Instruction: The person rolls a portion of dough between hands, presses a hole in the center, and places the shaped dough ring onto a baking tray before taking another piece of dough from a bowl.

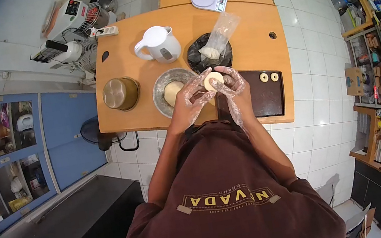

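Observation:
Between my two flour-dusted hands is a small round piece of pale dough (pixel 213 80), held up in front of my chest above the table's near edge. My left hand (pixel 190 100) grips its left side with curled fingers. The fingers of my right hand (pixel 237 90) wrap its right side, and the thumb presses on its face. Just left of my hands, a metal bowl (pixel 159 103) contains a larger lump of dough (pixel 173 91). On the right, a dark baking tray (pixel 261 102) carries two small dough rings (pixel 269 77), partly behind my right hand.
Beyond my hands, a clear plastic bag (pixel 221 33) with white contents rests in a black-lined bowl (pixel 195 52). A white electric kettle (pixel 163 48) and an upturned metal pot (pixel 121 94) stand left. Kitchen scales (pixel 209 2) lie at the back, near a power strip (pixel 108 31).

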Tool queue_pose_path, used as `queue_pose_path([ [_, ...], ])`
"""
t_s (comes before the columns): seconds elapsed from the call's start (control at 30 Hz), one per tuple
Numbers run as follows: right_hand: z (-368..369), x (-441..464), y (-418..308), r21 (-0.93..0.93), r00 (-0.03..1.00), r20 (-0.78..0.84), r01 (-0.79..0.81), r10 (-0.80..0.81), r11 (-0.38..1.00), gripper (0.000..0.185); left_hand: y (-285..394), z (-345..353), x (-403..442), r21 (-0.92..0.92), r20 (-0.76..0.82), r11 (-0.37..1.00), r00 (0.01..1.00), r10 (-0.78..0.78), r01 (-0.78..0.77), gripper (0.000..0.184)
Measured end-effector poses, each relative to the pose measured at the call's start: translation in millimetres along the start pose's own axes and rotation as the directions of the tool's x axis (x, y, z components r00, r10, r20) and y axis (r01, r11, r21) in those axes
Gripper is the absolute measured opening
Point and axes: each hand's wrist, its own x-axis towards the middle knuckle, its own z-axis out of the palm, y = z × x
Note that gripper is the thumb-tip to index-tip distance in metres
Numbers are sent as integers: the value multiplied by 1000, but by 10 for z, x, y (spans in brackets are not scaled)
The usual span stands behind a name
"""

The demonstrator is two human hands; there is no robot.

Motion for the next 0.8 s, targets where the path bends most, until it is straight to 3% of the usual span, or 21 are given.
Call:
queue_pose_path([
  [0.13, -142, 3, -72, -48, 997, 77, -9, 13, 999, 47, -20, -19, -7, 24, 27, 1000, 999, -18, 18, 58],
  [0.27, -201, -31, -100, -87, 1000, 21, 3, -1, 996, 47, -87, 50, 23, 153, 47, 986, 997, 66, -73, 62],
  [0.4, -167, -97, -54, 6, 998, -63, 10, -10, 1000, 47, -94, 198, 31, 179, 42, 983, 999, 19, -27, 67],
  [0.57, -176, -110, -42, -34, 999, -35, 31, -33, 999, 49, -188, 129, 37, 294, 24, 952, 996, 84, -88, 68],
  [0.67, -148, -104, 13, -49, 998, -19, 63, -64, 997, 48, -126, 65, 20, 273, 10, 962, 1000, 1, -4, 65],
  [0.8, -58, -44, 73, -69, 999, -5, 54, -54, 996, 47, -172, -130, 30, 257, 88, 962, 994, 70, -90, 67],
])
